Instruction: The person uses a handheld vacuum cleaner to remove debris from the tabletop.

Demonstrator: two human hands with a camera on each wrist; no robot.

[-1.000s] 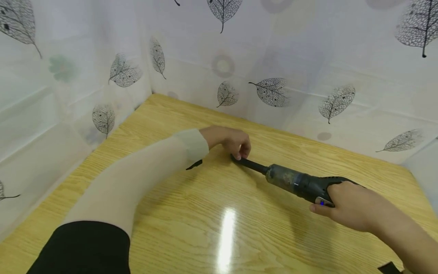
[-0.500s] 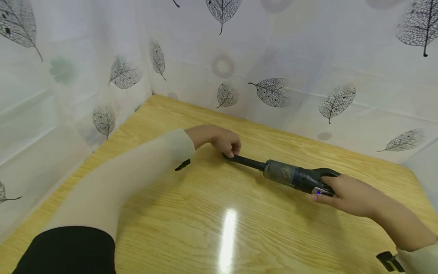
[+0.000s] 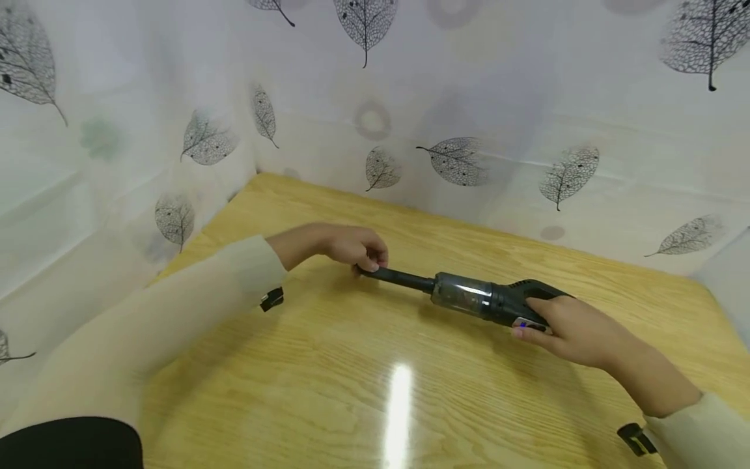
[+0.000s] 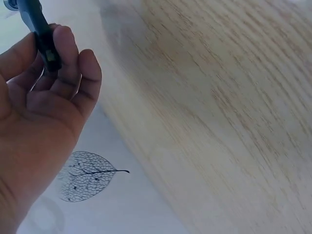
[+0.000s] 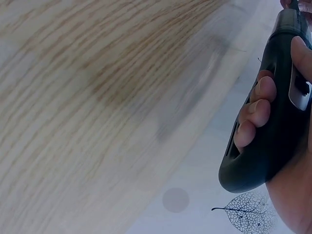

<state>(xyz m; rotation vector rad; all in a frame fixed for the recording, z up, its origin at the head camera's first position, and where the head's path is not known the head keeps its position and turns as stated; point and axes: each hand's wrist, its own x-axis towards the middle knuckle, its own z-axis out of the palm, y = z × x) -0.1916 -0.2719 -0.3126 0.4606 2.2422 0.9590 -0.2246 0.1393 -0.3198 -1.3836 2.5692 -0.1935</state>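
A black handheld vacuum cleaner with a clear dust cup and a narrow nozzle is held over the wooden table. My right hand grips its handle, with the thumb beside a small panel showing a blue light. In the right wrist view, fingers curl through the handle loop. At the other end, my left hand pinches the tip of the nozzle. The left wrist view shows the nozzle's dark end between thumb and fingers.
A white curtain with printed leaves stands along the table's back and left edges. Small black devices are strapped at both wrists, by the left sleeve and the right sleeve. Light glares on the tabletop.
Both hands and the vacuum cleaner have shifted left, and the vacuum lies more level. The left hand keeps its pinch on the nozzle, the right its grip on the handle.
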